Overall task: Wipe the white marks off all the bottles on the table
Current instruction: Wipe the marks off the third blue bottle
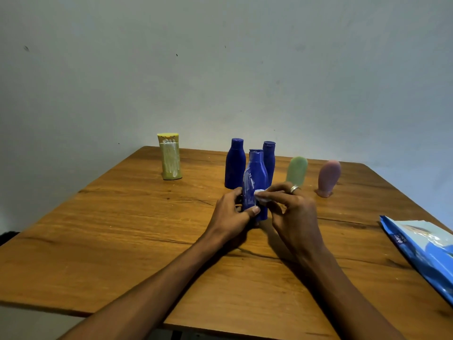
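Wooden table, hands wiping blue bottle

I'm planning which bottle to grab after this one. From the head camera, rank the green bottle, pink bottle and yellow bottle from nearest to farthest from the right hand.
1. Green bottle: just behind the right hand.
2. Pink bottle: further to the right, behind.
3. Yellow bottle: far left, white marks on it.

Left hand curled closed, right hand pinching.
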`<state>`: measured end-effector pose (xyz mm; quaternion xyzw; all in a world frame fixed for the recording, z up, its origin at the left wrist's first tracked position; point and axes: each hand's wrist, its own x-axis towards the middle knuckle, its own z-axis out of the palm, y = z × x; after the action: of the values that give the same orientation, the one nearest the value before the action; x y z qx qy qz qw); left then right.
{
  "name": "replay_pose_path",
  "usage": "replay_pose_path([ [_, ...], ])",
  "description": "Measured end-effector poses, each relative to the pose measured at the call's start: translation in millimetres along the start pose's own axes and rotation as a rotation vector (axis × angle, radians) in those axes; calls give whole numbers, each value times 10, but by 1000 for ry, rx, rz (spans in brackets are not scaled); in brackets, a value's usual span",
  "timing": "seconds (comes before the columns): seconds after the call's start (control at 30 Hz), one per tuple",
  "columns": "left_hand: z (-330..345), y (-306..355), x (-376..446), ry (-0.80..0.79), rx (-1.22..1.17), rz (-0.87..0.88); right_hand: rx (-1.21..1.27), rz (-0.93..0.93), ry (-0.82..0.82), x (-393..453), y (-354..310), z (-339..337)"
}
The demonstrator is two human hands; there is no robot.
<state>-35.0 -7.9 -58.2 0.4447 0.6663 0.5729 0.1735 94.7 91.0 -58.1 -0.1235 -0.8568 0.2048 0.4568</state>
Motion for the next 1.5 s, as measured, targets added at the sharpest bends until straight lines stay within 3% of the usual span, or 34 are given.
replay_pose_path([
  [0.1, 7, 4, -3, -11, -11, 3, 15, -12, 27, 26, -13, -26],
  [0.3, 72, 21, -21, -116, 13, 23, -52, -34, 292, 105, 57, -59],
  [0.4, 54, 8, -24, -98, -42, -2, 3, -20, 217, 97, 28, -10],
  [0.57, -22, -52, 37, 18, -25, -11, 60, 100, -80, 5, -63, 51],
  [0.63, -14, -56, 46, 24, 12, -8, 37, 117, -109, -1, -48, 42],
  [0.73, 7, -23, 28, -7, 0, -9, 23, 70, -37, 36, -16, 5],
  [0.9, 40, 8, 2, -89, -1, -5, -29, 3, 222, 99, 60, -22],
  [1.27, -43, -48, 74, 5, -150, -5, 190, 169, -124, 35, -64, -32],
  [1.5, 4, -28, 54, -38, -123, -2, -5, 126, 89, 54, 60, 5],
])
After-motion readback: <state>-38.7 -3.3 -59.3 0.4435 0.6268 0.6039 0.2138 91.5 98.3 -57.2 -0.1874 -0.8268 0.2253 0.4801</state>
